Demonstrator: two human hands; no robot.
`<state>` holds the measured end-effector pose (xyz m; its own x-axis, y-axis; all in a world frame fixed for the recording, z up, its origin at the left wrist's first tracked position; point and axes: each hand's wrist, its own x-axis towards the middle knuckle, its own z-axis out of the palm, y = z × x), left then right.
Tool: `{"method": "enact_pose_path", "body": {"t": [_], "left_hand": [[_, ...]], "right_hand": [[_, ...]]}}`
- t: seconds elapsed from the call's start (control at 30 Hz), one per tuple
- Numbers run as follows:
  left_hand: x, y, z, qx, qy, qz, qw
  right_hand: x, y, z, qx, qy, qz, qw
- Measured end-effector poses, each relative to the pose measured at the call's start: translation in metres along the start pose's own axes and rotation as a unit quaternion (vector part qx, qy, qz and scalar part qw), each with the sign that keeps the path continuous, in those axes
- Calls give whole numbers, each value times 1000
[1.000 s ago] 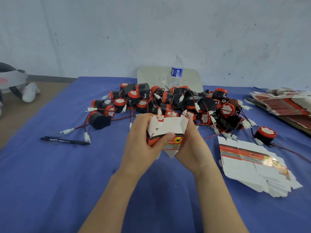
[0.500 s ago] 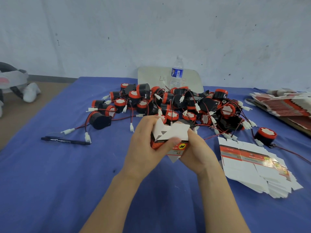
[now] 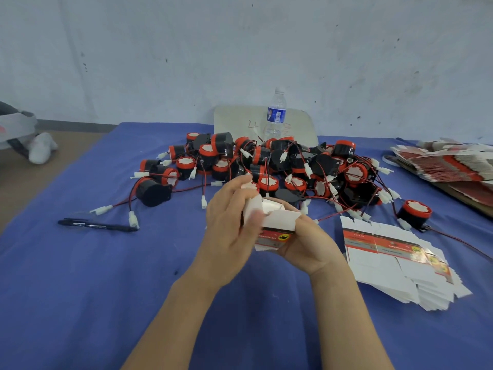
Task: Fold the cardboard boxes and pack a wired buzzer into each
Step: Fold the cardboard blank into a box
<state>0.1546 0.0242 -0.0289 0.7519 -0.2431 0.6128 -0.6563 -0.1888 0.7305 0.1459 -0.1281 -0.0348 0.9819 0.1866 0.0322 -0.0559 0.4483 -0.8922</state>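
The left hand [image 3: 229, 231] curls over the white flaps of the half-folded cardboard box [image 3: 278, 221]; the right hand [image 3: 313, 244] grips it from below. Its open end faces up, and the buzzer pile [image 3: 269, 166] lies just beyond both hands.

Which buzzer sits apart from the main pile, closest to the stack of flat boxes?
The lone buzzer right of the pile, red-rimmed face up, just behind the flat boxes; the rest lie tangled together.
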Motion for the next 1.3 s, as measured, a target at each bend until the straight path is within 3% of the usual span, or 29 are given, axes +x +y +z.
{"method": "enact_pose_path", "body": {"t": [0.07, 0.3, 0.5, 0.63, 0.87, 1.07, 1.3], "left_hand": [[2, 0, 0, -112, -24, -72, 991], [0, -8, -9, -195, -74, -146, 967], [3, -19, -16, -293, -52, -215, 930], [3, -25, -16, -281, -40, -260, 923], [2, -28, -14, -224, -19, -265, 938], [2, -23, -9, -201, -1, -247, 948], [3, -22, -7, -199, 87, -244, 945]], "right_hand": [[0, 0, 2, -1, 19, -32, 999], [2, 3, 6, -52, 65, -98, 992], [3, 5, 7, -99, 55, -110, 987], [4, 9, 6, -163, 52, -120, 978], [6, 13, 5, -233, 61, -102, 965], [6, 14, 6, -199, 84, -98, 971], [5, 19, 34, -245, 97, -161, 951]]}}
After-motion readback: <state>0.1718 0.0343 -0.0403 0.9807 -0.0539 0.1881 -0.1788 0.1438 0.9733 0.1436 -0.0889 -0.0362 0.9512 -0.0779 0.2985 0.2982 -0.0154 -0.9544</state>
